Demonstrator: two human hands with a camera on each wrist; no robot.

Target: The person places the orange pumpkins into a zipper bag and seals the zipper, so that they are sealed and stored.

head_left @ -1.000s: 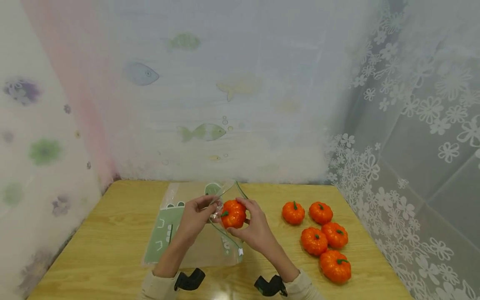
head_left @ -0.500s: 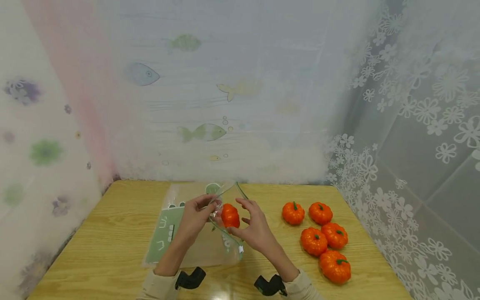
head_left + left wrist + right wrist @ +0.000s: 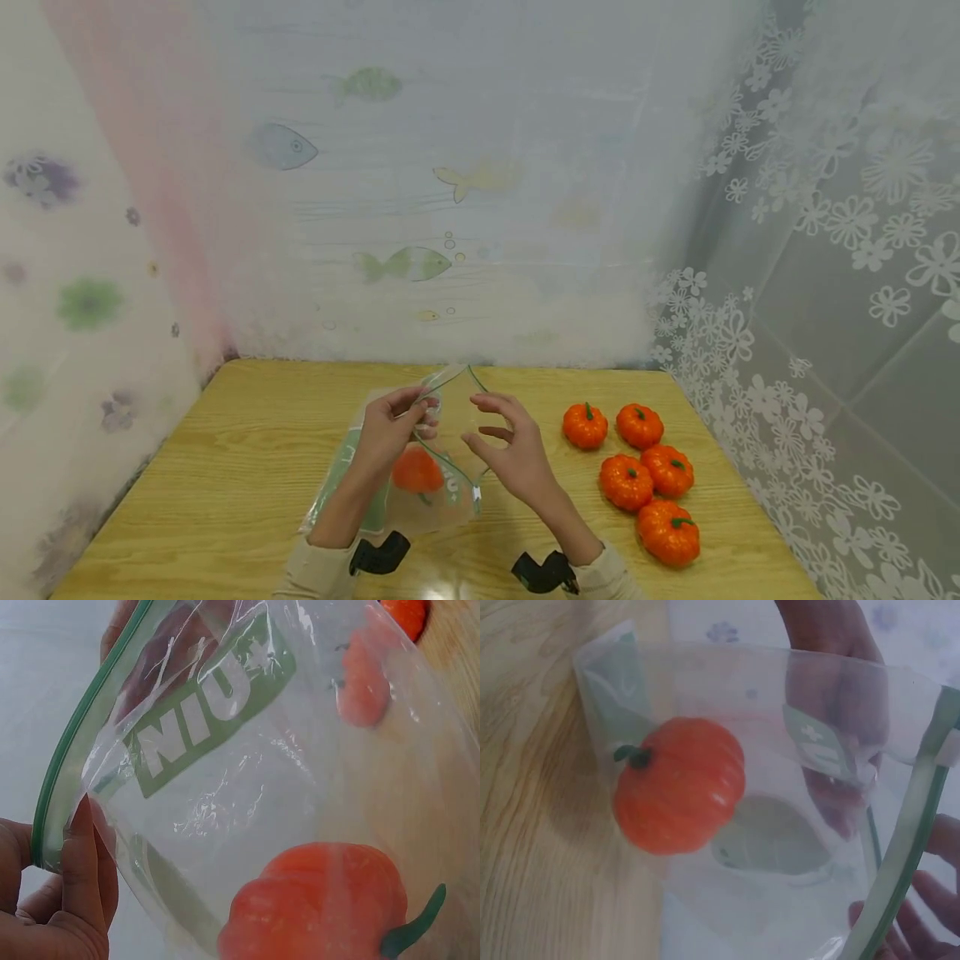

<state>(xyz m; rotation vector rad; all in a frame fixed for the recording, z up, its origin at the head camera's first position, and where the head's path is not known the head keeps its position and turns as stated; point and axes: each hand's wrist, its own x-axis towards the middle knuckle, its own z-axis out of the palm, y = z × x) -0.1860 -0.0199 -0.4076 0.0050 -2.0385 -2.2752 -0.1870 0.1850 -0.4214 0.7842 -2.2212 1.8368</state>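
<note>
Hands: left hand [image 3: 388, 427] pinches the edge of the zip bag [image 3: 438, 512], apparently so its mouth gapes; right hand [image 3: 517, 446] spread beside it.
Bagged pumpkin [image 3: 417, 469]: low inside.
Loose pumpkins [image 3: 627, 483]: five, on the worktop's [image 3: 255, 442] right, likely for easy reach.

Bag [image 3: 217, 825]: thin clr plastic, wrinkled, glossy. Zip strip [image 3: 901, 871]: plastic, smooth. Bagged pumpkin [image 3: 681, 787]: plastic-look, ribbed, semi-gloss. Loose pumpkins [image 3: 627, 483]: same mat'l appar., ribbed, glossy. Table [image 3: 225, 458]: wood-grain surf., smooth, slight sheen. Sleeves [image 3: 321, 568]: matt cloth. Wrist mounts [image 3: 380, 553]: blk, matt.
</note>
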